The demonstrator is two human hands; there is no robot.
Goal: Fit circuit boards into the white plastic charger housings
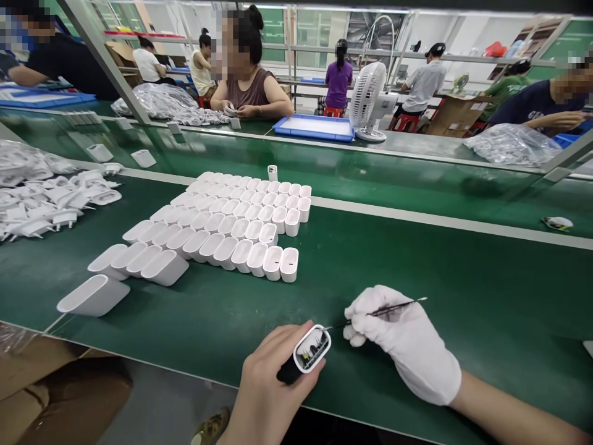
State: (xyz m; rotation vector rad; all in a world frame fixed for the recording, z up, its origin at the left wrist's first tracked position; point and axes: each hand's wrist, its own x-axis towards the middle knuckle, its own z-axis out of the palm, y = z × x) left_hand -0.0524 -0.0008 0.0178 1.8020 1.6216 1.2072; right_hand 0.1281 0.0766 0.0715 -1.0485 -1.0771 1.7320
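My bare left hand [266,386] grips a white charger housing [311,350] near the front edge of the green table [417,278], its open end turned up so the dark parts inside show. My right hand [403,346], in a white glove, holds a thin dark tool [389,309] like a pen, and the tool's tip reaches the housing's rim. Rows of empty white housings [231,225] stand open end up in a block to the upper left of my hands, a short reach away.
A pile of white plug parts [50,198] lies at far left. One housing [95,295] lies apart at front left. Beyond a pale strip [440,219] runs a belt, then a blue tray [315,127], a white fan [368,99] and several seated workers.
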